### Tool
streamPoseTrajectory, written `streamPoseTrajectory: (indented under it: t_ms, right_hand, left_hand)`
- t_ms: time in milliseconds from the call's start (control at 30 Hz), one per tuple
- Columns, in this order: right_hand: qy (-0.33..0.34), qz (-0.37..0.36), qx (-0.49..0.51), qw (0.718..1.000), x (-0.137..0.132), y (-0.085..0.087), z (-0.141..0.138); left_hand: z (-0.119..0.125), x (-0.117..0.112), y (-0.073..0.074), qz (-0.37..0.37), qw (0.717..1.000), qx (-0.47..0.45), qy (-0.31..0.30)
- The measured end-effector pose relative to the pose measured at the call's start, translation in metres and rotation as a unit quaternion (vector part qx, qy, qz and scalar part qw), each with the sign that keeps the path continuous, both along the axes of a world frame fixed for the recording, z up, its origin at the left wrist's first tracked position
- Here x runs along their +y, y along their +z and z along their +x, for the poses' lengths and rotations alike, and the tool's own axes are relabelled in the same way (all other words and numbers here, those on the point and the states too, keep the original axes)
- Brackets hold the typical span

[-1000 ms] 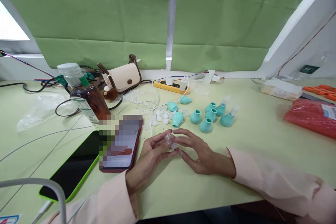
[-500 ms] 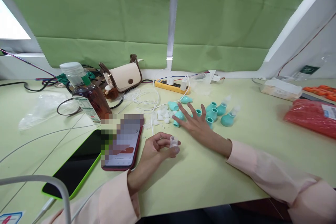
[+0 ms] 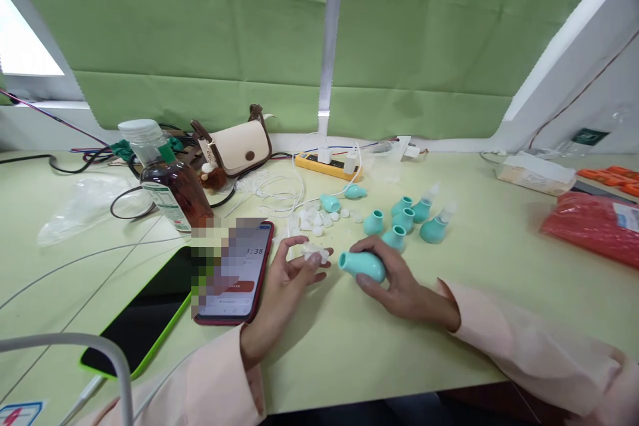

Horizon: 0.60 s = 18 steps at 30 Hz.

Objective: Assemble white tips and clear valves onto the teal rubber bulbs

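Between the thumb and fingers of my left hand (image 3: pixel 294 273) is a small clear plastic nozzle piece (image 3: pixel 315 253). My right hand (image 3: pixel 394 279) is closed round a turquoise rubber bulb (image 3: pixel 362 266), lying sideways with its open neck toward the left hand. Nozzle and bulb are apart. Several more turquoise bulbs (image 3: pixel 373 222) stand or lie behind the right hand, and two of them carry clear tips (image 3: pixel 448 212). Two bulbs (image 3: pixel 329 203) lie on their sides near the power strip. Small white and clear parts (image 3: pixel 314 218) form a loose pile behind the left hand.
Left of my hands lie a phone with a lit screen (image 3: pixel 239 279) and a green-edged phone (image 3: pixel 150 313). Behind them stand a bottle of dark liquid (image 3: pixel 174 190) and a cream bag (image 3: pixel 239 146). A yellow power strip (image 3: pixel 327 165) trails white cables. At right is a red plastic package (image 3: pixel 589 226).
My right hand has picked up a bulb from the group and brought it nearer, beside the left hand. The clear piece in my left hand has turned from upright to lying sideways.
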State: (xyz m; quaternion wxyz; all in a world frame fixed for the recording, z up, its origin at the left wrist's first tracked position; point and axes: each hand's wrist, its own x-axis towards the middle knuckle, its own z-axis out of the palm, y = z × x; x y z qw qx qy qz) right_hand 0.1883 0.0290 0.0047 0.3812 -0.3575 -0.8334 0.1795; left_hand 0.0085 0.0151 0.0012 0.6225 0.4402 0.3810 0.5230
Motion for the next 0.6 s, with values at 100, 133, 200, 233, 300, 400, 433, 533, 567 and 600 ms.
streamPoseTrajectory:
  t_ms: [100, 133, 200, 233, 300, 400, 433, 533, 567, 600]
  right_hand:
    - [0.003, -0.097, -0.058, 0.994, -0.011, -0.002, -0.009]
    - [0.003, -0.110, -0.060, 0.992, -0.011, -0.004, -0.011]
    - [-0.005, -0.119, -0.054, 0.991, -0.011, -0.008, -0.013]
    - [-0.014, -0.118, -0.048, 0.992, -0.010, -0.010, -0.014]
    - [-0.033, -0.116, -0.040, 0.992, -0.008, -0.013, -0.014]
    - [-0.044, -0.113, -0.044, 0.992, -0.009, -0.017, -0.014]
    - [-0.044, -0.110, -0.047, 0.992, -0.010, -0.018, -0.014]
    - [-0.052, -0.093, -0.049, 0.993, -0.013, -0.020, -0.017]
    - [-0.056, -0.089, -0.049, 0.993, -0.013, -0.021, -0.018]
    - [-0.061, -0.088, -0.049, 0.993, -0.014, -0.023, -0.019]
  left_hand:
    - [0.001, 0.000, 0.000, 0.002, 1.000, 0.005, -0.004]
    - [0.002, -0.001, 0.001, 0.004, 1.000, 0.003, -0.007]
    - [0.002, -0.001, 0.002, 0.006, 1.000, -0.004, -0.008]
    - [0.002, -0.001, 0.002, 0.006, 1.000, -0.008, -0.004]
    - [0.003, -0.001, 0.001, 0.003, 1.000, -0.015, 0.010]
    - [0.003, -0.001, -0.001, -0.007, 0.999, -0.016, 0.047]
    - [0.003, -0.001, -0.002, -0.010, 0.998, -0.009, 0.060]
    - [0.002, 0.000, -0.002, -0.014, 0.996, 0.027, 0.087]
    - [0.002, 0.000, -0.002, -0.010, 0.995, 0.042, 0.093]
    - [0.002, -0.001, -0.002, -0.004, 0.994, 0.057, 0.098]
